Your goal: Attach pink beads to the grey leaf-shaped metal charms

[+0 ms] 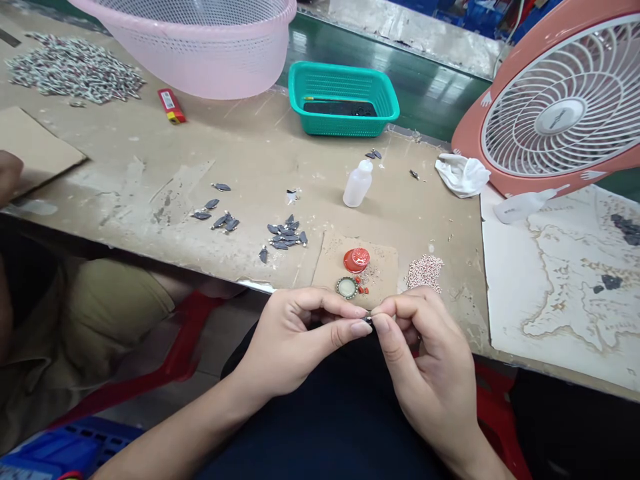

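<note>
I'm pinching a small dark piece [369,321] between my left hand [295,340] and right hand [425,360], near the surface [150,153].

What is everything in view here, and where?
Pink plastic mesh basket: one, pink, far left.
Teal plastic mesh basket: one, teal, far centre.
Heap of tiny metal charms: one, grey-white, far left.
Red plastic lighter: one, red-yellow, beside the heap.
Clear plastic squeeze bottles: two, translucent, centre and right.
Dark grey leaf-shaped charms: many, grey, mid-bench.
Round red lid: one, red, on a cardboard square.
Crimped metal bottle cap: one, silver, beside the lid.
Tiny beads: one heap, pink, beside the cardboard.
Round desk fan: one, coral-white, far right.
Tiny dark piece: one, dark, between the fingertips.
Left hand and right hand: two, pinching it.
</note>
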The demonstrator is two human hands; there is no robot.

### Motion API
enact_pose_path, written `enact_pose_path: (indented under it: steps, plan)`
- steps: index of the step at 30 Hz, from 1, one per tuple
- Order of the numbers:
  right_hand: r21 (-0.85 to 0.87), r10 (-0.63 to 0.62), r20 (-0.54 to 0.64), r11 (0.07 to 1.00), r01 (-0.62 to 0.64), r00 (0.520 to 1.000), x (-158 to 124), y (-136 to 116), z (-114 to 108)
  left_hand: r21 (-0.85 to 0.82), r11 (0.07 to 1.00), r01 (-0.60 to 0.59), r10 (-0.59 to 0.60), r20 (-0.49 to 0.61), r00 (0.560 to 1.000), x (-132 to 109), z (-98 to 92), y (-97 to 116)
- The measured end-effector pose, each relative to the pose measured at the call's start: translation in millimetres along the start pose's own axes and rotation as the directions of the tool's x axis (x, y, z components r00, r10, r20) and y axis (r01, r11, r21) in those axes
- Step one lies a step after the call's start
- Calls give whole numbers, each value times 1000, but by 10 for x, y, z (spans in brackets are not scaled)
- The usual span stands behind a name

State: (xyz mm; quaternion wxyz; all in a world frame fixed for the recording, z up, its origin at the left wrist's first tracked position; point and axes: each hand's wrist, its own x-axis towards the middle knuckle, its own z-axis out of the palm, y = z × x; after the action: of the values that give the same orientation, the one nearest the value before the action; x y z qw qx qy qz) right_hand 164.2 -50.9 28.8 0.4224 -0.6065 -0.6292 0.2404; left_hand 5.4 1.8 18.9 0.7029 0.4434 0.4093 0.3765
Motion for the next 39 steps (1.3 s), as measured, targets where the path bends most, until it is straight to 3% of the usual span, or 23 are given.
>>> enact_pose_path:
  steps: [10,15,27,35,39]
  plan:
    - [32,3,-33,999,-2,999,-40,22,11,17,999,-32,32,-6,999,-12,4,-20]
    - [-15,-9,-68,1000,8,998,-49,29,37,127,982,-138,142,-18,990,-12,15,-22]
    - [-32,-66,-89,997,64,994,-61,-11,50,222,925,-308,317,-7,948,-35,21,-51]
    - [3,-45,-52,999,45,998,-95,-13,60,347,816,-462,476,50,878,-49,-5,-61]
    - [26,-20,-17,999,21,1000,-100,26,53,384,798,-465,478,68,876,-56,-11,-75]
